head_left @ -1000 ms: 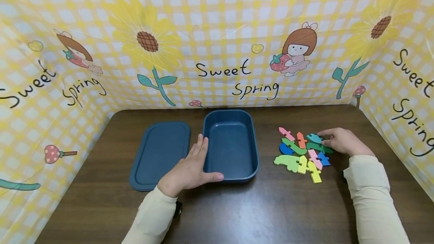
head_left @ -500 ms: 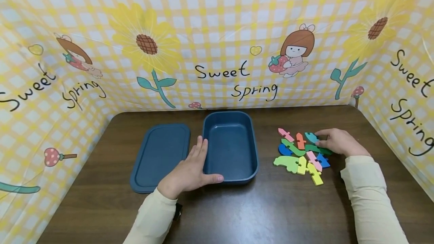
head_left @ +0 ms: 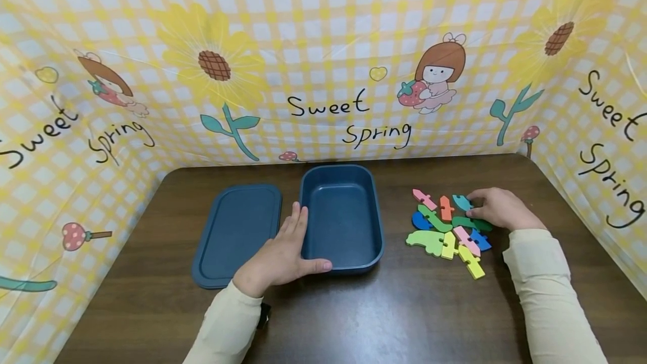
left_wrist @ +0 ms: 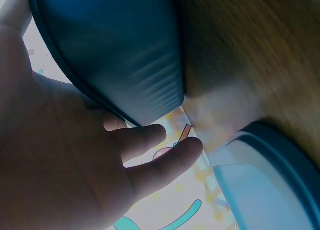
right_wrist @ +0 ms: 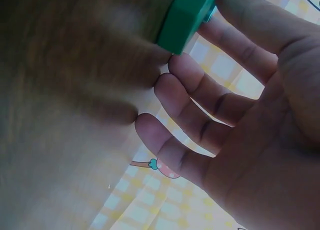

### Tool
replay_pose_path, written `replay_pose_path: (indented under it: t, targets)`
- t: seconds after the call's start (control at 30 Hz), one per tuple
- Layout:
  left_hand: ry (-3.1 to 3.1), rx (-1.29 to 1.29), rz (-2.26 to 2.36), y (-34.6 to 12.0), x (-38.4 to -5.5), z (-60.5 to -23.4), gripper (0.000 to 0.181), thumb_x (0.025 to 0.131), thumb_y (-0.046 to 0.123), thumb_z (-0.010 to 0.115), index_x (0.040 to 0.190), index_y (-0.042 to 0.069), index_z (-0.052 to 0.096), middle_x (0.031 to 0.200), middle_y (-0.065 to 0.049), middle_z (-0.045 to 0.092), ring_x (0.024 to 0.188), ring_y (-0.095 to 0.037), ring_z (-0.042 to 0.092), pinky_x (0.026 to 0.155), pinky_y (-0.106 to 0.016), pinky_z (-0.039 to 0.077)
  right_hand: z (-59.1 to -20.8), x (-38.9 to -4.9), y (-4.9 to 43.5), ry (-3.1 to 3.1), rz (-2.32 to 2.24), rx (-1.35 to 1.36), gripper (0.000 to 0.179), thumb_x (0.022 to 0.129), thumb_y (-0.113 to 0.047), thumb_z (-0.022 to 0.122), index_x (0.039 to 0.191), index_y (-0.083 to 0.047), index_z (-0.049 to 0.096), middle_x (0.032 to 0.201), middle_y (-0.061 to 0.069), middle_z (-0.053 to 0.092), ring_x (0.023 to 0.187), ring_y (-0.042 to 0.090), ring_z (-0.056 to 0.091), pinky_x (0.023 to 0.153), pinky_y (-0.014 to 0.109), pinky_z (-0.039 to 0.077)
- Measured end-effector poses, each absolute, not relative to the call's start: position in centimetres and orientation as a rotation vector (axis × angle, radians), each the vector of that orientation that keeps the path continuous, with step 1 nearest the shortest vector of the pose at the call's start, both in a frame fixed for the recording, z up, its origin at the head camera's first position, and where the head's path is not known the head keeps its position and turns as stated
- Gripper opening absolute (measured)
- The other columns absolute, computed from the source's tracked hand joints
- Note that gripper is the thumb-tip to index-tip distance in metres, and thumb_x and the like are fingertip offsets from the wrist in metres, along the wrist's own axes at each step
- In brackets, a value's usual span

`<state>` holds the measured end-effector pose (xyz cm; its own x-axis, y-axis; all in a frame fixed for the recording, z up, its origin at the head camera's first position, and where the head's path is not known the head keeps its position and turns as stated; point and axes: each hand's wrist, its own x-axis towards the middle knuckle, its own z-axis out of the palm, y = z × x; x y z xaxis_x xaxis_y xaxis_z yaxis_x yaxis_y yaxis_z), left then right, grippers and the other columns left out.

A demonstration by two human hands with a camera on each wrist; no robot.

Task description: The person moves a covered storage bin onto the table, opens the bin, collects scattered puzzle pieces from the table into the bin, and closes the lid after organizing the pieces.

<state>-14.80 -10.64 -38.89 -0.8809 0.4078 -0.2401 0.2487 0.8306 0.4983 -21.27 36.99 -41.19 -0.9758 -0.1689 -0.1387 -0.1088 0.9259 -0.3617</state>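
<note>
A yellow-and-white checked cloth (head_left: 313, 21) printed with sunflowers and black lettering rises beyond the left hand (head_left: 279, 256) and the right hand (head_left: 505, 210). The dark brown wood-grain desk (head_left: 364, 319) spreads beneath both hands. A deep, dark-blue rectangular box (head_left: 343, 223) with rounded corners stands just right of the left hand, which is open, its fingers extended along the box's left wall and its thumb spread at the near rim. A flat dark-blue lid (head_left: 235, 232) lies left of those fingers, partly hidden behind that hand. Left of the right hand sits a cluster of small, thick, flat notched pieces: a light-green one (head_left: 425, 242) farther off, a dark-green one (head_left: 466, 222) reaching under the hand, a blue one (head_left: 480, 240) on its near side. At the cluster's far edge, the right thumb and forefinger pinch the right end of a fan-shaped teal piece (head_left: 461, 202).
</note>
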Motion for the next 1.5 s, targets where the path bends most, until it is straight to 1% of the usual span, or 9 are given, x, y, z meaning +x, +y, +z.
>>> replay_pose_path:
  t: [0.13, 0.23, 0.47, 0.57, 0.73, 0.87, 1.0, 1.23, 1.5]
  targets:
    - [2.676, 0.497, 0.662, -10.6, -14.8, -38.8, 0.120, 0.085, 0.064, 0.071, 0.162, 0.008, -0.003, 0.165, -0.008, -0.016, 0.152, -0.035, 0.001, 0.110, -0.071, 0.019, -40.9, -21.2, 36.9, 2.920, -0.561, -0.194, 0.039, 0.091, -0.020, 0.073, 0.118, 0.008, 0.066, 0.086, 0.013, 0.064, 0.076, 0.028, 0.055, 0.070, 0.048, 0.047]
    - [2.676, 0.496, 0.666, -10.6, -14.7, -38.8, 0.121, 0.085, 0.064, 0.071, 0.162, 0.007, -0.003, 0.165, -0.008, -0.016, 0.152, -0.035, 0.002, 0.110, -0.071, 0.019, -40.8, -21.1, 36.9, 2.918, -0.625, -0.167, 0.040, 0.091, -0.021, 0.071, 0.118, 0.008, 0.064, 0.089, 0.014, 0.062, 0.079, 0.029, 0.055, 0.071, 0.047, 0.046]
    - [2.676, 0.495, 0.670, -10.6, -14.6, -38.6, 0.121, 0.085, 0.063, 0.072, 0.162, 0.007, -0.003, 0.165, -0.009, -0.016, 0.152, -0.036, 0.002, 0.110, -0.070, 0.019, -40.9, -21.1, 37.0, 2.882, -0.826, -0.131, 0.045, 0.094, -0.030, 0.070, 0.125, 0.003, 0.060, 0.112, 0.022, 0.062, 0.098, 0.035, 0.056, 0.083, 0.053, 0.048]
    - [2.673, 0.494, 0.674, -10.6, -14.6, -38.6, 0.120, 0.085, 0.063, 0.072, 0.162, 0.007, -0.003, 0.165, -0.009, -0.016, 0.152, -0.035, 0.002, 0.110, -0.070, 0.019, -40.8, -21.1, 36.7, 2.883, -0.897, -0.130, 0.048, 0.096, -0.034, 0.069, 0.127, 0.001, 0.058, 0.116, 0.023, 0.061, 0.102, 0.036, 0.056, 0.086, 0.053, 0.048]
    - [2.669, 0.497, 0.687, -10.6, -14.6, -38.7, 0.120, 0.086, 0.062, 0.072, 0.162, 0.007, -0.004, 0.165, -0.009, -0.017, 0.152, -0.035, 0.001, 0.110, -0.070, 0.019, -40.2, -20.8, 36.0, 2.886, -1.027, -0.106, 0.048, 0.097, -0.035, 0.069, 0.129, -0.001, 0.056, 0.118, 0.022, 0.060, 0.105, 0.036, 0.055, 0.087, 0.049, 0.049]
    - [2.662, 0.495, 0.704, -10.7, -14.6, -38.8, 0.120, 0.086, 0.061, 0.072, 0.162, 0.008, -0.005, 0.165, -0.008, -0.018, 0.152, -0.034, 0.000, 0.111, -0.069, 0.018, -39.8, -20.5, 35.4, 2.886, -1.111, -0.100, 0.048, 0.097, -0.034, 0.068, 0.131, -0.002, 0.056, 0.120, 0.022, 0.060, 0.107, 0.036, 0.056, 0.088, 0.050, 0.049]
    - [2.656, 0.492, 0.718, -10.7, -14.6, -38.9, 0.120, 0.086, 0.061, 0.072, 0.161, 0.009, -0.007, 0.165, -0.007, -0.019, 0.152, -0.034, -0.001, 0.111, -0.070, 0.018, -39.6, -20.3, 35.0, 2.917, -1.131, -0.113, 0.047, 0.098, -0.034, 0.068, 0.130, -0.002, 0.056, 0.119, 0.022, 0.061, 0.107, 0.036, 0.056, 0.088, 0.051, 0.048]
    - [2.674, 0.496, 0.701, -10.9, -14.6, -39.1, 0.123, 0.085, 0.063, 0.071, 0.161, 0.008, -0.009, 0.165, -0.010, -0.019, 0.152, -0.035, -0.004, 0.108, -0.073, 0.018, -39.3, -20.3, 34.5, 2.943, -1.140, -0.135, 0.046, 0.097, -0.035, 0.068, 0.128, -0.003, 0.057, 0.116, 0.020, 0.062, 0.105, 0.034, 0.057, 0.087, 0.048, 0.048]
    - [2.693, 0.490, 0.677, -10.9, -14.6, -39.3, 0.123, 0.085, 0.067, 0.070, 0.161, 0.009, -0.007, 0.166, -0.010, -0.017, 0.152, -0.033, -0.006, 0.108, -0.073, 0.018, -38.7, -20.0, 33.9, 2.943, -1.146, -0.176, 0.045, 0.098, -0.035, 0.067, 0.128, -0.003, 0.058, 0.117, 0.019, 0.063, 0.106, 0.034, 0.060, 0.086, 0.048, 0.049]
